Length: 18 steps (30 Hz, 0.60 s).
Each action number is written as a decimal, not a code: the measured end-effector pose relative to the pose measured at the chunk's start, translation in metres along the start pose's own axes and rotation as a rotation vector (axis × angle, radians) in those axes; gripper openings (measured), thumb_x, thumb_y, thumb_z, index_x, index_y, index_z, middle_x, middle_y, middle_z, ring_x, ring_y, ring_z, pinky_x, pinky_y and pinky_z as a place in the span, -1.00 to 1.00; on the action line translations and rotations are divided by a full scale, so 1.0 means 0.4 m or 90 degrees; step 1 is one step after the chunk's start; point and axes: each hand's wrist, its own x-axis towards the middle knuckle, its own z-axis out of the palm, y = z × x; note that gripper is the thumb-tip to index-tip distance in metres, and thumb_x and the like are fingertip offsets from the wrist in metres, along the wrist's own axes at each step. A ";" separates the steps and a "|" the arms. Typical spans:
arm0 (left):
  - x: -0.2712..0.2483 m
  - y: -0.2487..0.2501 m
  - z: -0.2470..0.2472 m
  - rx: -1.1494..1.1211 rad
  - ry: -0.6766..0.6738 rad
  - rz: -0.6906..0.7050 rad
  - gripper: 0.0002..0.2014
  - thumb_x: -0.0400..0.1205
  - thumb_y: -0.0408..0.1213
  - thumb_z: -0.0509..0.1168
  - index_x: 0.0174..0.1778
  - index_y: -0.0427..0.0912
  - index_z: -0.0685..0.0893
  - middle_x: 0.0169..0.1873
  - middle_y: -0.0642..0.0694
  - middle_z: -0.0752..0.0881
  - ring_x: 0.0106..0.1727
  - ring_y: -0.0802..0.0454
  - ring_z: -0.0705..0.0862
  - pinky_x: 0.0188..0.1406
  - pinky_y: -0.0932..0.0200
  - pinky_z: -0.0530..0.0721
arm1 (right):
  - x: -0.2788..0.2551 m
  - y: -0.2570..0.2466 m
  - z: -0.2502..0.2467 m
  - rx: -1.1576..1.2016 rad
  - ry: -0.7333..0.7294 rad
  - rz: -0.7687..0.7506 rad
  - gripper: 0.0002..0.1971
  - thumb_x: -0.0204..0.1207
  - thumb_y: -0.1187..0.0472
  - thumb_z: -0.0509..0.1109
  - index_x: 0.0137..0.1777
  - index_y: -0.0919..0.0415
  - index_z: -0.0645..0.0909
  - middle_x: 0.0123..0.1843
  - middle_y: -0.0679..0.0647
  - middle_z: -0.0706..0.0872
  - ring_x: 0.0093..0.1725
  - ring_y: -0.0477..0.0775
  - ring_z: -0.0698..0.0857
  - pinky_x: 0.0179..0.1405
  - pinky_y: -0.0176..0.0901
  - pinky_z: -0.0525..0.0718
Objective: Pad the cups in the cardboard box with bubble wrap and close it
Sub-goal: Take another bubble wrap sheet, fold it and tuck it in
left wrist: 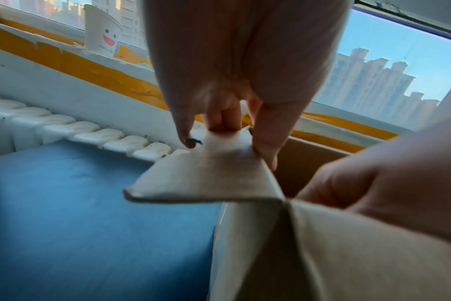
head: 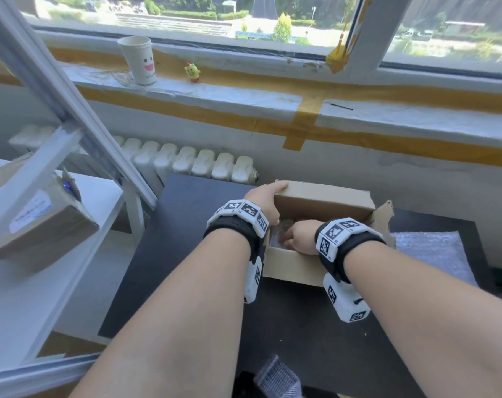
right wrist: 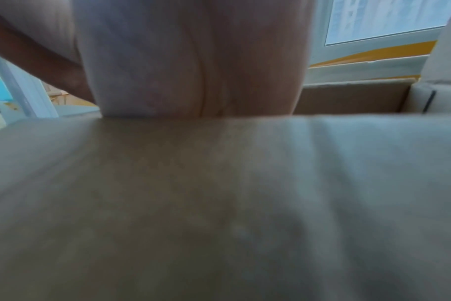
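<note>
An open cardboard box (head: 295,268) stands on the dark table (head: 186,254). My left hand (head: 268,196) pinches the box's left flap (left wrist: 206,175) at its far corner, with the thumb (left wrist: 267,142) on the inner side and the fingers (left wrist: 183,126) outside. My right hand (head: 297,235) reaches down into the box onto clear bubble wrap (head: 275,241). Its fingers are hidden below the front wall (right wrist: 219,203). The far flap (head: 324,198) stands upright and the right flap (head: 383,222) leans outward. No cup shows plainly under the wrap.
A loose bubble wrap sheet (head: 433,254) lies on the table right of the box, and another piece (head: 278,374) sits at the near edge. A white shelf frame (head: 71,116) with a parcel (head: 40,222) stands to the left. A radiator (head: 186,162) and a windowsill with a paper cup (head: 139,60) are behind.
</note>
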 end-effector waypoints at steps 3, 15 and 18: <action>-0.009 0.006 0.030 0.062 0.004 0.009 -0.16 0.58 -0.42 0.26 0.69 0.21 0.03 0.38 -0.16 0.59 0.29 -0.18 0.62 0.19 -0.01 0.64 | -0.011 0.003 0.000 0.029 0.008 0.011 -0.50 0.73 0.09 0.10 0.66 0.15 0.23 0.63 0.08 0.36 0.59 0.17 0.38 0.53 -0.02 0.33; -0.038 0.154 0.034 0.323 0.108 0.012 -0.17 0.63 -0.22 0.28 0.68 0.28 -0.09 0.72 -0.18 -0.14 0.73 -0.21 -0.13 0.59 -0.46 -0.02 | -0.183 0.163 -0.034 0.138 0.325 0.014 -0.55 0.53 0.23 0.19 0.43 0.00 0.52 0.38 0.09 0.64 0.38 0.17 0.57 0.30 0.11 0.60; -0.042 0.212 0.051 0.313 0.085 0.037 -0.25 0.67 -0.22 0.23 0.69 0.25 -0.04 0.72 -0.17 -0.14 0.73 -0.18 -0.15 0.62 -0.41 -0.06 | -0.224 0.213 -0.032 0.131 0.359 0.046 -0.56 0.55 0.20 0.18 0.43 0.02 0.53 0.39 0.13 0.59 0.42 0.19 0.50 0.32 0.13 0.58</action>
